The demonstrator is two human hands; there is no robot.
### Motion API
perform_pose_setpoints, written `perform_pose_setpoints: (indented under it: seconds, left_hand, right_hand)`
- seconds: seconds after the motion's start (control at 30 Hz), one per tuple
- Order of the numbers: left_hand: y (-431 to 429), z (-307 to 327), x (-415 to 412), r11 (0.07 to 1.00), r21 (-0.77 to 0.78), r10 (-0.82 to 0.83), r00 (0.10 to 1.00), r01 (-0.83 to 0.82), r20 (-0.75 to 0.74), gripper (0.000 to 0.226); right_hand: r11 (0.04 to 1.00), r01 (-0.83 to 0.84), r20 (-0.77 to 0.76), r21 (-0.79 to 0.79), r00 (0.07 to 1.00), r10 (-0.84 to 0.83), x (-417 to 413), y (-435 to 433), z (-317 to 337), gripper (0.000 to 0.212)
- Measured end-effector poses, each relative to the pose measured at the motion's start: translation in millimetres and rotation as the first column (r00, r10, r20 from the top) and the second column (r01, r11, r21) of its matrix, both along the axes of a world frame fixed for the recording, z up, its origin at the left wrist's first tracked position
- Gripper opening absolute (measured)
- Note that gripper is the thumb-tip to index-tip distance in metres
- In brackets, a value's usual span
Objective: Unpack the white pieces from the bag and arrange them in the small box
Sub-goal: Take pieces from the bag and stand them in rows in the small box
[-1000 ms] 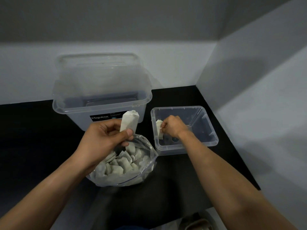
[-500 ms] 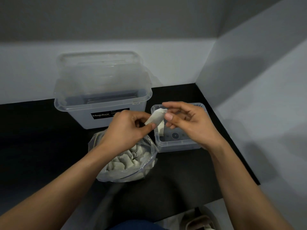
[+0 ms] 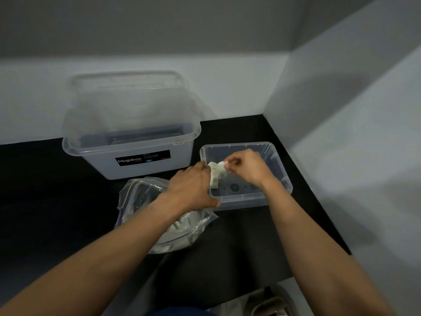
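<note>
A small clear box (image 3: 276,159) stands on the black table at the right. At its left end white pieces (image 3: 217,173) stand upright. My right hand (image 3: 247,168) reaches into the box and pinches the top of a white piece. My left hand (image 3: 193,185) is at the box's left wall, fingers curled against the white pieces; I cannot tell whether it grips one. Below it lies the clear plastic bag (image 3: 136,201), open, with several white pieces (image 3: 182,224) inside, partly hidden by my left forearm.
A large clear "Megabox" tub (image 3: 129,153) stands behind the bag, its lid leaning on the back wall. Grey walls close the table at the back and right. The table's front edge runs near the bottom right, with a pale object (image 3: 268,304) below it.
Both hands moved down from above the bag's mouth into the left end of the small box, carrying the white piece there. My head has shifted, so the scene sits higher.
</note>
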State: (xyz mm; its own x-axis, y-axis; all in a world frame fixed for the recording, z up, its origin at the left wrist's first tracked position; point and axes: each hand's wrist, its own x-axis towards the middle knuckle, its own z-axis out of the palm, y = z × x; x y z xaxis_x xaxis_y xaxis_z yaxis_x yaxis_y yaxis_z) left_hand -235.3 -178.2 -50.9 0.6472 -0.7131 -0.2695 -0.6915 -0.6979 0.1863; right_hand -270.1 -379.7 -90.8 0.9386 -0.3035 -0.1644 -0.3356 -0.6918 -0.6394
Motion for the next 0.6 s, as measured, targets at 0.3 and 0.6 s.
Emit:
perform_pose_setpoints:
  seconds: [0.3,0.6]
  left_hand:
    - [-2.0,-8.1,-0.4,1.000,-0.003,0.019,0.994,-0.019,0.112,0.095]
    - [-1.3,-5.7,-0.9,1.000,-0.004,0.029,0.994,-0.029,0.103,0.099]
  right_hand:
    - [0.989,-0.150,-0.277,-0.014,0.951,0.140,31.4,6.0,-34.0,0.012]
    - [0.971,-0.190,-0.293,-0.143,0.945,0.142,37.6,15.7,-35.5,0.026]
